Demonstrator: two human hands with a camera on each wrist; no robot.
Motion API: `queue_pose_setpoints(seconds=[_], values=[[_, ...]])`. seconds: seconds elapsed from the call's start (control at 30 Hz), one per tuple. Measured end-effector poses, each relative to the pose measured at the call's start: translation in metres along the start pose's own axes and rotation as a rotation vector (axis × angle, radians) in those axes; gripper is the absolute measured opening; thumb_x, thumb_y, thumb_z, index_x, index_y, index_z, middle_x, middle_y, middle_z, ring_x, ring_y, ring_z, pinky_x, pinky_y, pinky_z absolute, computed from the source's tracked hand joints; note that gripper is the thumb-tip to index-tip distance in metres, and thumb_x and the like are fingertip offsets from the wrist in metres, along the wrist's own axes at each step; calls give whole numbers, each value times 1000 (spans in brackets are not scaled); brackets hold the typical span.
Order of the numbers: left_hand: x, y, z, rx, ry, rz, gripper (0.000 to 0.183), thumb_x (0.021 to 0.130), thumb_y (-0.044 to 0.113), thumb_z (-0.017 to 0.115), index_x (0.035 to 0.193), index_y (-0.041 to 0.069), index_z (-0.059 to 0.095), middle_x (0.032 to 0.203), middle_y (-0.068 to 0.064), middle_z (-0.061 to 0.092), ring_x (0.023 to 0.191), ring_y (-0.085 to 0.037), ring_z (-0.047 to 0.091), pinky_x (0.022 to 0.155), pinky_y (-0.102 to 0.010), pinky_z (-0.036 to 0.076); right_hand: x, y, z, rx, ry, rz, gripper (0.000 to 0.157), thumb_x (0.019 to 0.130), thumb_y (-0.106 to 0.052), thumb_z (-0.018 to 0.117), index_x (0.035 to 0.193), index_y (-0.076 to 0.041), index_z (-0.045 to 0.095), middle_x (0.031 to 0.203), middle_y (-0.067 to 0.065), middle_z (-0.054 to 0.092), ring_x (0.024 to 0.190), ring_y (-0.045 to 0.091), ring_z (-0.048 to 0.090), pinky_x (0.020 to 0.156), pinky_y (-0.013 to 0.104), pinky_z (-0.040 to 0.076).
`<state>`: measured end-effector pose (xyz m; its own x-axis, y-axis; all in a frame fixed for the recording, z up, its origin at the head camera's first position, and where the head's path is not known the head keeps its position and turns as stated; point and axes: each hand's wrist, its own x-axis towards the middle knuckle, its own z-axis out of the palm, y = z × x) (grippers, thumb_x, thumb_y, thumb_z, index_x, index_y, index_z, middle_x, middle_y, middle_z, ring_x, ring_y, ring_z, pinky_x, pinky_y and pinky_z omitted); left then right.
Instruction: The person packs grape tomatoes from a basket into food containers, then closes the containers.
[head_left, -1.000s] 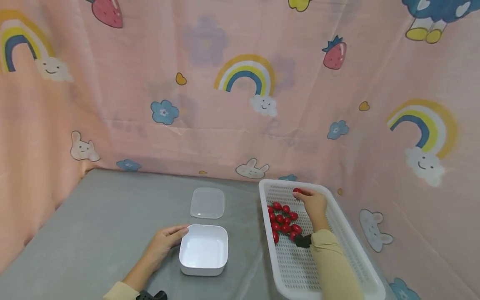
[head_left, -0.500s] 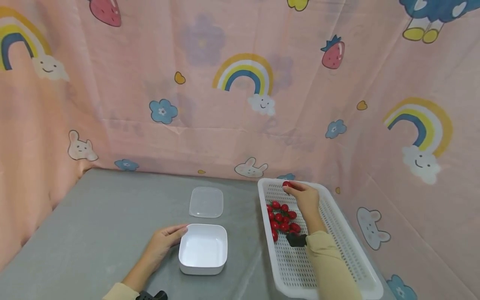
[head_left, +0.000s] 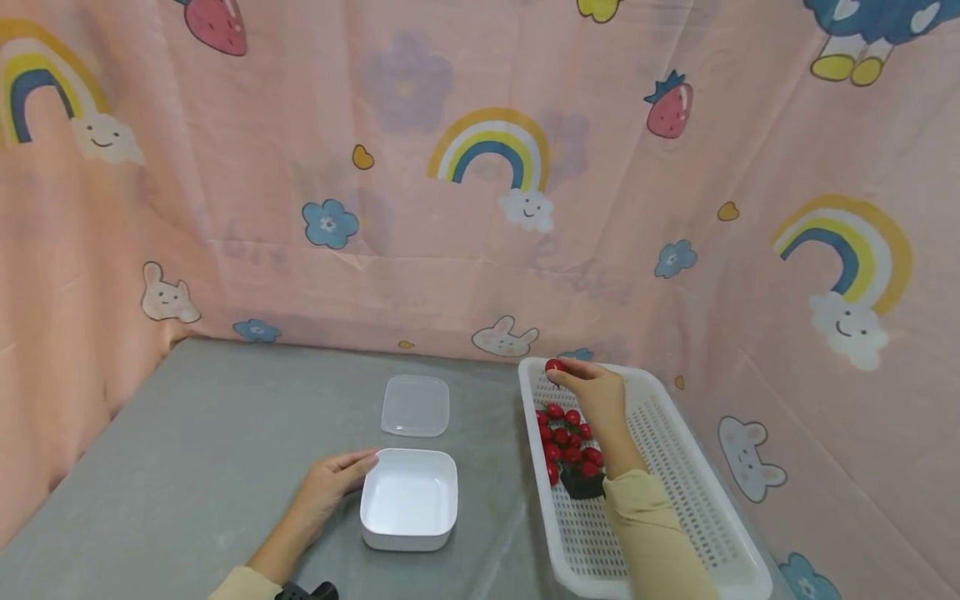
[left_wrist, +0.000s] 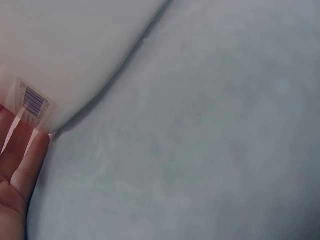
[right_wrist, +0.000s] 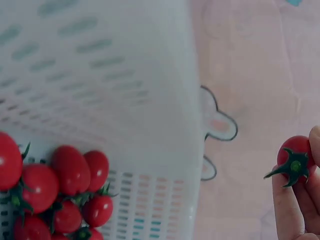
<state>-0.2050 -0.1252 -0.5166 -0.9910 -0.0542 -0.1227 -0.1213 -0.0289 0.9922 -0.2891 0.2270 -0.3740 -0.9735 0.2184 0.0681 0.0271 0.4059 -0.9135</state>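
Observation:
My left hand (head_left: 326,492) holds a square white plastic box (head_left: 408,500) at its far left corner, the thumb at the rim. In the left wrist view its fingers (left_wrist: 31,165) lie against the outer wall beside a barcode label (left_wrist: 35,102). The box shows nothing inside. My right hand (head_left: 600,404) pinches a single cherry tomato (right_wrist: 295,160) by thumb and fingertips, green calyx facing the wrist camera. In the head view this tomato is raised over the far left end of a white perforated basket (head_left: 686,433). Several more cherry tomatoes (head_left: 570,454) lie along the basket's left side.
A translucent square lid (head_left: 415,406) lies on the grey tablecloth (head_left: 210,450) just beyond the box. A pink printed curtain (head_left: 390,275) hangs behind the table and along its sides. The basket's raised rim (head_left: 531,467) stands between the tomatoes and the box.
My right hand, with the cherry tomato in its fingertips, has moved left and slightly away, toward the basket's far left corner. The left hand and the box have stayed in place.

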Motion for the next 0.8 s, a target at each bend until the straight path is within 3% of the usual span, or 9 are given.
queue_pose_setpoints(seconds=[0.13,0.33,0.53,0.8], values=[[1,0,0,-3,3,2,36,94,20,68,120,-5,68,118,-15,72,90,-5,71,81,-20,55,-6,-3,3,4,-42,-3,51,87,-39,77,128,-11,68,135,14,64,133,27,50,112,48,40],[-1,-1,-1,38,-3,7,39,94,26,68,120,-2,69,120,-13,72,93,-3,70,82,-19,55,-14,-8,7,27,-68,-25,48,85,-34,79,126,-10,69,131,14,67,127,25,56,107,45,46],[0,0,-1,38,-7,13,38,94,24,68,120,-3,69,119,-14,72,92,-4,71,82,-19,55,-24,-16,11,-10,-95,-21,49,83,-40,80,124,-14,72,131,10,67,129,24,55,107,46,46],[1,-1,0,23,-4,15,35,94,21,68,119,-4,69,117,-14,73,90,-4,71,81,-19,54,-36,-24,20,23,-129,-20,43,82,-33,82,120,-15,73,122,7,72,120,22,61,102,42,50]])
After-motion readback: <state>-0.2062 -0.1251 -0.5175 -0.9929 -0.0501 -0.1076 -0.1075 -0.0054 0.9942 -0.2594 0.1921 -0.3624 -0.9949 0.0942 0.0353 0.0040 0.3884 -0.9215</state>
